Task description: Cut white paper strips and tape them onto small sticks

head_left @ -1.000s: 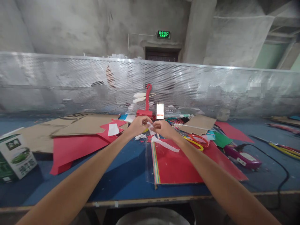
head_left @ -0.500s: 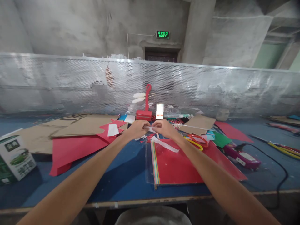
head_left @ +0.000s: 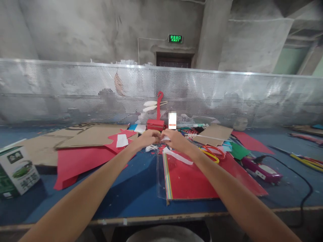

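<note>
A small piece of white paper (head_left: 165, 138) is pinched in the fingers of my right hand (head_left: 175, 140), partly covered by them. My left hand (head_left: 148, 138) meets it from the other side, its fingers closed at the paper's left end; its exact grip is partly hidden. Both hands are just above the table, in front of a red paper box (head_left: 155, 124) that has a tall hooked red strip. Below the hands, a white paper strip (head_left: 178, 156) lies across a plastic-sleeved pack of red paper (head_left: 194, 181). White scraps (head_left: 151, 148) rest near my left wrist.
Cardboard (head_left: 93, 135) and red sheets (head_left: 83, 163) cover the left side, near a milk carton (head_left: 20, 171). Right of my hands are scissors (head_left: 213, 153), a purple glue gun (head_left: 262, 170) with a black cord, and green paper (head_left: 238, 150). A lit phone (head_left: 172, 121) stands before the perforated metal screen (head_left: 202, 90).
The white paper hung down between both hands, then was drawn flat between them. Now less of it shows, mostly at my right fingers. The hands stay close together in nearly the same place.
</note>
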Available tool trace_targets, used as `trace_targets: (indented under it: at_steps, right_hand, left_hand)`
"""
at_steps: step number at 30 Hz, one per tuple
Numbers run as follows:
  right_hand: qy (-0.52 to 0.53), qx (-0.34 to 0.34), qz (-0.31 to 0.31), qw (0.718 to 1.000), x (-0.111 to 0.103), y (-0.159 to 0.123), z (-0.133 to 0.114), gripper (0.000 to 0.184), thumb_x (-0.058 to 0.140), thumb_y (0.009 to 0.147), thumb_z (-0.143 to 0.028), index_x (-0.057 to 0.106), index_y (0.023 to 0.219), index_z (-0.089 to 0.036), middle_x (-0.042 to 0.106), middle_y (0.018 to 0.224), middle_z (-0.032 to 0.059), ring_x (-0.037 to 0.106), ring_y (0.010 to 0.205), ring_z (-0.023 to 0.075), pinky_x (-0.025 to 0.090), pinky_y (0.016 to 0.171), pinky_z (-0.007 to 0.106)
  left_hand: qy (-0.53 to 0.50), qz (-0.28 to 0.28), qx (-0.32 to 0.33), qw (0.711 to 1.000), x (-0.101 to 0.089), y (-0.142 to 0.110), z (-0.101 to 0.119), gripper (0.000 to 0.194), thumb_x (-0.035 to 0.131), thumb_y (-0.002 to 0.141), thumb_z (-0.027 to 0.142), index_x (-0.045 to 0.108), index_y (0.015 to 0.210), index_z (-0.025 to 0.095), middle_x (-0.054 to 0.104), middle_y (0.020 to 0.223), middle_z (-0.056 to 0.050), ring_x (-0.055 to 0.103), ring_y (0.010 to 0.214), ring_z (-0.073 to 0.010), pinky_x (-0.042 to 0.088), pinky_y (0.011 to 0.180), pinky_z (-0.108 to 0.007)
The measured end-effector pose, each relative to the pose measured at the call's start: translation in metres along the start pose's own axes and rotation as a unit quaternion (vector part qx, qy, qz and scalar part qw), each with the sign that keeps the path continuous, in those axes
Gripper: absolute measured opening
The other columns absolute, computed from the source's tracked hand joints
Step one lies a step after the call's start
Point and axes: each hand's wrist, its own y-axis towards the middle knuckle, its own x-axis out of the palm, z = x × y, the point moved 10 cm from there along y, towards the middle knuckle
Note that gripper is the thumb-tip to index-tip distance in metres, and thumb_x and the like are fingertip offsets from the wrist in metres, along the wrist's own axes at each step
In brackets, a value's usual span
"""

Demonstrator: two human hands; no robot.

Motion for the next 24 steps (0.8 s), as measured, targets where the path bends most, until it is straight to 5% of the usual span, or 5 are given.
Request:
trace_targets:
  at_steps: [5, 15, 24]
  right_hand:
    - [0.007, -0.009, 0.021, 1.0, -0.006, 0.001, 0.002, 0.013, 0.055, 0.091, -0.022, 0.067, 0.096, -0.018, 0.068, 0.093, 0.0065, 0.061, 0.086, 0.0169, 0.039, 0.077, 0.025]
    - [0.024, 0.014, 0.042, 0.999, -0.013, 0.001, 0.003, 0.02, 0.054, 0.093, -0.028, 0.072, 0.095, -0.019, 0.071, 0.091, 0.0054, 0.063, 0.082, 0.0164, 0.038, 0.074, 0.024]
    - [-0.035, -0.007, 0.006, 0.999, 0.002, 0.003, 0.01, 0.025, 0.049, 0.095, -0.024, 0.073, 0.098, -0.02, 0.068, 0.089, 0.0078, 0.06, 0.082, 0.0174, 0.038, 0.074, 0.026]
  left_hand:
    - [-0.094, -0.048, -0.043, 0.993, 0.009, -0.002, -0.007, 0.013, 0.056, 0.074, 0.026, 0.063, 0.069, 0.017, 0.062, 0.067, -0.003, 0.052, 0.06, -0.0119, 0.043, 0.059, -0.024]
    - [-0.1, -0.046, -0.076, 0.991, 0.009, -0.004, -0.006, 0.022, 0.063, 0.073, 0.037, 0.061, 0.065, 0.017, 0.058, 0.065, -0.001, 0.05, 0.059, -0.0114, 0.042, 0.06, -0.025]
    - [-0.087, -0.036, -0.076, 0.993, 0.009, -0.005, -0.007, 0.018, 0.06, 0.074, 0.031, 0.064, 0.064, 0.017, 0.059, 0.062, -0.002, 0.05, 0.056, -0.0113, 0.041, 0.054, -0.023]
